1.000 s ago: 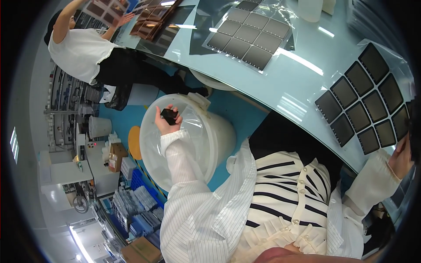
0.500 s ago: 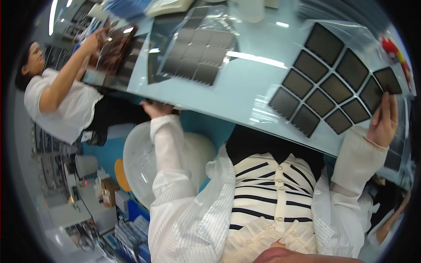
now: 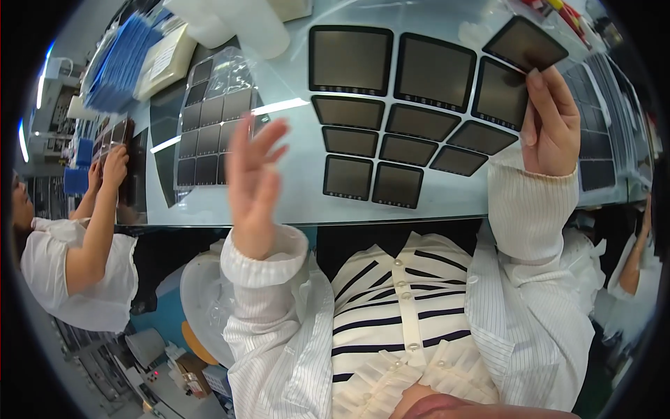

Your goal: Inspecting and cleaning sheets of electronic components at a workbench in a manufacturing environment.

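Observation:
Pinched in my right hand [image 3: 556, 133] is a dark rectangular panel [image 3: 523, 43] with a black border, tilted over the table's far right side. My fingertips grip its lower edge, close beside another such panel [image 3: 501, 91] lying on the table. More of these dark panels [image 3: 352, 59] lie in uneven rows on the glossy pale-blue table [image 3: 289, 157], most with a line of small marks along one edge. Above the table's front edge, my left hand [image 3: 255, 185] is raised with fingers apart, slightly blurred and empty. Beyond it sits a clear plastic tray [image 3: 207, 133] of dark panels.
A stack of blue sheets [image 3: 120, 61], a cream block [image 3: 164, 63] and white translucent containers [image 3: 255, 26] stand at the far left. Along the left, a co-worker's hands [image 3: 112, 167] hold a brownish panelled piece. Below the table edge stands a whitish bin [image 3: 199, 290].
My left hand has risen from beside the table's front edge to above it, fingers spread. My right hand still holds the panel, now tilted differently. The whole view has turned.

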A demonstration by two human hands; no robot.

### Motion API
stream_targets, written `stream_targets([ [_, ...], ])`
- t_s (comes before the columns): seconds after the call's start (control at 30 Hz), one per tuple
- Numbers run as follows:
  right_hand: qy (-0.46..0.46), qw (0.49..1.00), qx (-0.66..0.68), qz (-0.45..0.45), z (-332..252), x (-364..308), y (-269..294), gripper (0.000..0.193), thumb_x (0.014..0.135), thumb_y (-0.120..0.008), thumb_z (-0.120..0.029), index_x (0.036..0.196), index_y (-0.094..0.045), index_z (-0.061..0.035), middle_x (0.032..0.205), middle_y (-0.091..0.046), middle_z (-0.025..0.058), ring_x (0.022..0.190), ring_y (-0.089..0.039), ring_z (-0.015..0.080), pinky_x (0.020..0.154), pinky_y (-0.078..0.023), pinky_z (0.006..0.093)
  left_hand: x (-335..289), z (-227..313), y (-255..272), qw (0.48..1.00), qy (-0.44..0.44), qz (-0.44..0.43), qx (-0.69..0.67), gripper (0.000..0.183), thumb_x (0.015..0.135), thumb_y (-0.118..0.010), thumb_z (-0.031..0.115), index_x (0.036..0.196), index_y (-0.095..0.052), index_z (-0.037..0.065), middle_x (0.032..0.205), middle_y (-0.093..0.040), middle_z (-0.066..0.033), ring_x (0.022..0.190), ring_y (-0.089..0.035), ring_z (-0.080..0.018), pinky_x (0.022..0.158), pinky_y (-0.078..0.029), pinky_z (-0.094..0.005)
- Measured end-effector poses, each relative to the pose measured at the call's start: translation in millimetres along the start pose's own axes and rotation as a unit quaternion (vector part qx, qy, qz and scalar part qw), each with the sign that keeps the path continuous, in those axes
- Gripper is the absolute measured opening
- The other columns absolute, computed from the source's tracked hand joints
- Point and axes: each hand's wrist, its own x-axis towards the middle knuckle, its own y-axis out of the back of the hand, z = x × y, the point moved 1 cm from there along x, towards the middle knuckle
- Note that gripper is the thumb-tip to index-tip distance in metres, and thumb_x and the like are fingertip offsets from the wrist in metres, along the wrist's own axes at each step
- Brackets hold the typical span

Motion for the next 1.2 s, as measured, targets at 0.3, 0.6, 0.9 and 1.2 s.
stream_targets([
  [0.3,-0.251,0.96,-0.121,0.023,-6,38,-8,0.012,0.087,-0.058,-0.006,0.098,-0.058,0.0,0.054,-0.051,0.0004,0.036,-0.045,0.0069,0.033,-0.029,0.0176,-30,23,-27,0.954,0.28,-0.027,-0.106,0.042,0.091,-0.052,0.009,0.13,-0.042,-0.004,0.078,-0.057,0.0005,0.069,-0.053,-0.0047,0.061,-0.043,-0.019],
  [0.6,-0.303,0.94,-0.134,-0.087,29,35,7,0.029,0.086,-0.059,-0.009,0.112,-0.051,0.0014,0.056,-0.052,0.0002,0.037,-0.046,0.0058,0.032,-0.029,0.0162,-58,36,-24,0.924,0.331,-0.045,-0.186,0.056,0.09,-0.047,0.003,0.14,-0.022,-0.005,0.064,-0.056,-0.0023,0.046,-0.048,-0.0063,0.045,-0.036,-0.0171],
  [0.9,-0.333,0.939,-0.02,-0.076,36,32,-3,0.025,0.082,-0.059,0.004,0.106,-0.05,0.0006,0.06,-0.055,0.0049,0.038,-0.052,0.0125,0.031,-0.033,0.0202,-65,34,-17,0.938,0.302,-0.025,-0.17,0.058,0.09,-0.048,0.004,0.14,-0.021,-0.006,0.061,-0.055,-0.0017,0.045,-0.045,-0.0048,0.045,-0.035,-0.0161],
  [1.2,-0.349,0.934,-0.018,-0.071,37,30,-3,0.027,0.083,-0.056,0.006,0.109,-0.052,-0.0005,0.063,-0.058,0.0073,0.038,-0.053,0.0131,0.03,-0.033,0.0206,-66,36,-14,0.926,0.324,-0.038,-0.191,0.064,0.087,-0.049,0.004,0.141,-0.015,-0.007,0.058,-0.053,0.0002,0.044,-0.044,-0.0039,0.047,-0.034,-0.0145],
])
